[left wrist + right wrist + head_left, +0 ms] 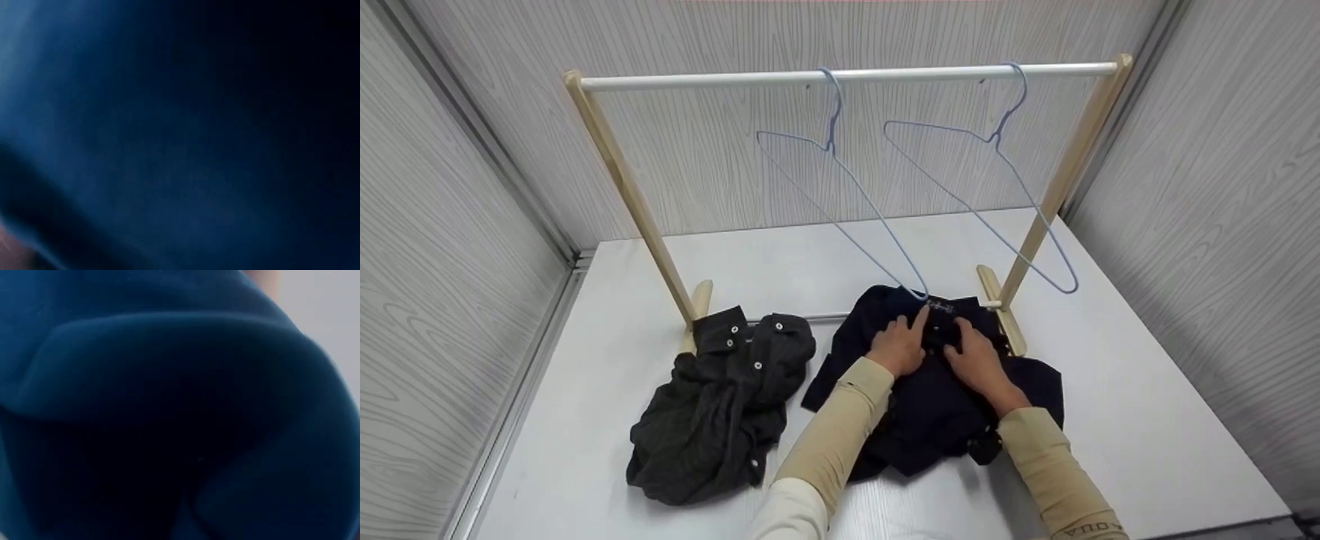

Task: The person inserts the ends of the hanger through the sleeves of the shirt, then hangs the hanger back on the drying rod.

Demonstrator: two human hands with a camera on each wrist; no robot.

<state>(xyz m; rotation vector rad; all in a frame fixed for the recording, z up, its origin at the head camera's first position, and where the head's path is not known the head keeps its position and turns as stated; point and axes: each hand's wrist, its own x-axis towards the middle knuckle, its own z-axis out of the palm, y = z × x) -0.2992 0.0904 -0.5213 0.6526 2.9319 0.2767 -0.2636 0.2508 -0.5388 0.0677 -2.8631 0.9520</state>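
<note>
A navy shirt point(934, 405) lies crumpled on the table with its collar towards the rack. Both hands are at its neck opening. My left hand point(898, 346) grips the cloth on the left of the opening, its index finger reaching up to the collar label. On the opposite side, my right hand point(976, 361) holds the cloth, thumb and index finger close to the collar. Dark blue cloth point(169, 169) fills the left wrist view. In the right wrist view, folds of the shirt point(169, 332) cover most of the fingers.
A dark grey shirt point(720, 420) with white buttons lies at the left. Behind stands a clothes rack with a white rail point(915, 74) and wooden posts point(630, 195). Two blue wire hangers hang from it, the left hanger point(831, 142) reaching down over the navy collar.
</note>
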